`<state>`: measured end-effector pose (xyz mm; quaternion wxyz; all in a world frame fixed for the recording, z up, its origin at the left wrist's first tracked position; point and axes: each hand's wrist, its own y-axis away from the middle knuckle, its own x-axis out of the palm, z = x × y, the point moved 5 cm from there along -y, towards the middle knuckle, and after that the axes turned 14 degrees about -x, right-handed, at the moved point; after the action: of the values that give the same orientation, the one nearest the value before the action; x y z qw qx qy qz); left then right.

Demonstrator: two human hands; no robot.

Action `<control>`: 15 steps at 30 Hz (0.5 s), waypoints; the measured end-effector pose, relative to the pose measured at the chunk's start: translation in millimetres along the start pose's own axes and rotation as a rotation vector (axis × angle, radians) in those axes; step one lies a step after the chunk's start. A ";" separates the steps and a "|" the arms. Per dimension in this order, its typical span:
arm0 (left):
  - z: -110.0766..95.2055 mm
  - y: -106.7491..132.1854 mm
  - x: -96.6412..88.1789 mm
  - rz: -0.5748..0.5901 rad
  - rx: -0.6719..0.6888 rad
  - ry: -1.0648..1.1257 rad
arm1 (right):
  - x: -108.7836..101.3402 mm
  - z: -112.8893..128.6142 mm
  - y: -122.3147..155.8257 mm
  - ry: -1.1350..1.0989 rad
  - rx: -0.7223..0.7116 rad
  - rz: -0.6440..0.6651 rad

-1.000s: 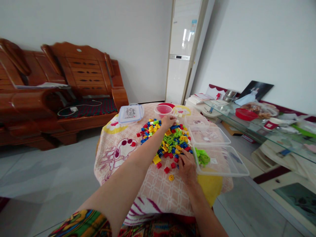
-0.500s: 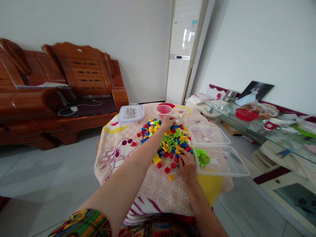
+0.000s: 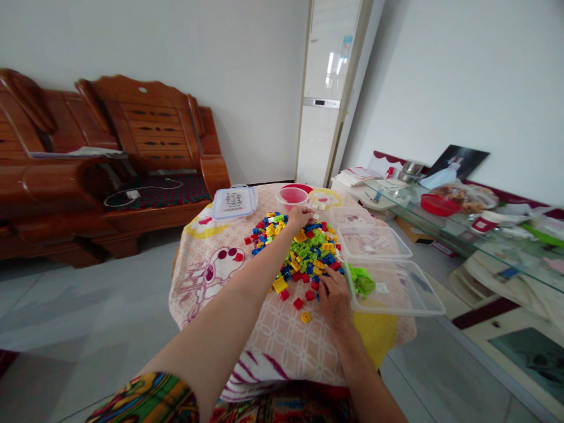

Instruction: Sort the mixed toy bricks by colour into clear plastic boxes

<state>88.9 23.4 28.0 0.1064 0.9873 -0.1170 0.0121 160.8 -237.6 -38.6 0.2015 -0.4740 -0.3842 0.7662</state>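
A heap of small plastic bricks (image 3: 308,249) in red, blue, yellow and green lies on a table under a pink cartoon-print cloth (image 3: 215,267). My left hand (image 3: 299,216) reaches across the heap to its far edge, just in front of a clear tub holding red pieces (image 3: 291,197); its fingers curl down among the bricks. My right hand (image 3: 333,294) rests at the heap's near right edge, fingers bent on the bricks, beside a clear tray with several green bricks (image 3: 363,282).
Two more clear trays (image 3: 374,242) line the table's right side. A lidded clear box (image 3: 232,202) sits at the far left. A wooden sofa (image 3: 110,170) stands left, a tall white air conditioner (image 3: 326,94) behind, a cluttered glass shelf (image 3: 462,217) right.
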 end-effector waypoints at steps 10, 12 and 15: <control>2.3 -1.2 -0.5 0.013 0.003 -0.003 | -0.7 1.1 -1.3 0.003 -0.004 -0.002; 1.5 -2.7 -0.2 0.007 0.002 0.002 | -0.2 0.8 -1.0 0.000 0.001 -0.002; -4.7 -7.9 3.2 -0.023 0.009 0.029 | 0.5 0.3 -0.8 -0.009 0.004 -0.004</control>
<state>93.8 31.1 31.1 0.1037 0.9888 -0.1040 0.0255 160.3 -236.9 -38.3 0.2022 -0.4696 -0.3845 0.7686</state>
